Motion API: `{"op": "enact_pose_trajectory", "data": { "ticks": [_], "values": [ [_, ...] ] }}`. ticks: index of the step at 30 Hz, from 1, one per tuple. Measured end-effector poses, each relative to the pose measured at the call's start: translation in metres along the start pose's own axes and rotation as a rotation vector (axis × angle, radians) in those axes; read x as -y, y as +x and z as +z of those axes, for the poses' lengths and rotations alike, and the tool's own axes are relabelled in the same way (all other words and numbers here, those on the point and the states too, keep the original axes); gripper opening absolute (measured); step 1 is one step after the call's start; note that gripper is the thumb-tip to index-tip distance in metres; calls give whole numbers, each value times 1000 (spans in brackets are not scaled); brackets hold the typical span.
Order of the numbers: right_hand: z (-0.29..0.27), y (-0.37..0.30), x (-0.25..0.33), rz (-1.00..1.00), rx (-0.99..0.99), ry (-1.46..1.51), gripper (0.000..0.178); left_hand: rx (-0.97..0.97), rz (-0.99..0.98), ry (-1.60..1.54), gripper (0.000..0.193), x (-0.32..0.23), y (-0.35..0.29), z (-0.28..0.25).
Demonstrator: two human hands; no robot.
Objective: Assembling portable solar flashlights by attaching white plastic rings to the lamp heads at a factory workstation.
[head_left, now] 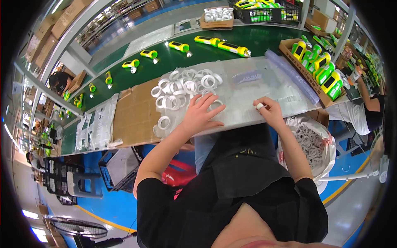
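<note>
My left hand lies palm down at the near right edge of a heap of white plastic rings, its fingers spread and stretched out. One ring shows beside its fingers, and another single ring rests apart, left of my wrist. To the right, my right hand is closed in a pinch on a small white ring, seen nearly edge-on and partly hidden by the fingers. Both hands are over the clear plastic sheet covering the near side of the bench.
Yellow-green flashlights stand in a row along the green belt. A carton of flashlights is at right, beside a rolled plastic strip. Below it hangs a white sack of rings. At the back are a white-parts box and a black crate.
</note>
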State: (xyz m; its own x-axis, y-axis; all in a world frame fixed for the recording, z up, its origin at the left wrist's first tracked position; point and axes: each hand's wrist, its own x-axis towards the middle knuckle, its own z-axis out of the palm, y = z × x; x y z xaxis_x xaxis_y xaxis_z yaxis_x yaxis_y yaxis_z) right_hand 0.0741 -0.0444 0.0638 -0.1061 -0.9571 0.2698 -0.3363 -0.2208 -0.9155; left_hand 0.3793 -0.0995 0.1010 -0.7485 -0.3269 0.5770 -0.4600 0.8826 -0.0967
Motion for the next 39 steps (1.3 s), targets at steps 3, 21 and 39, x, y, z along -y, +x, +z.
{"op": "enact_pose_trajectory", "data": {
  "ticks": [3, 21, 39],
  "values": [
    [2, 15, -1, -36, -12, 18, 14, 51, -1, 10, 52, 24, -1, 9],
    [-12, 278, -40, 41, -60, -780, 82, -267, -1115, -10, 52, 44, -91, -13],
    [-40, 262, -50, -70, 7, 14, 53, -267, -480, -22, 79, 62, 77, -49]
  ]
}}
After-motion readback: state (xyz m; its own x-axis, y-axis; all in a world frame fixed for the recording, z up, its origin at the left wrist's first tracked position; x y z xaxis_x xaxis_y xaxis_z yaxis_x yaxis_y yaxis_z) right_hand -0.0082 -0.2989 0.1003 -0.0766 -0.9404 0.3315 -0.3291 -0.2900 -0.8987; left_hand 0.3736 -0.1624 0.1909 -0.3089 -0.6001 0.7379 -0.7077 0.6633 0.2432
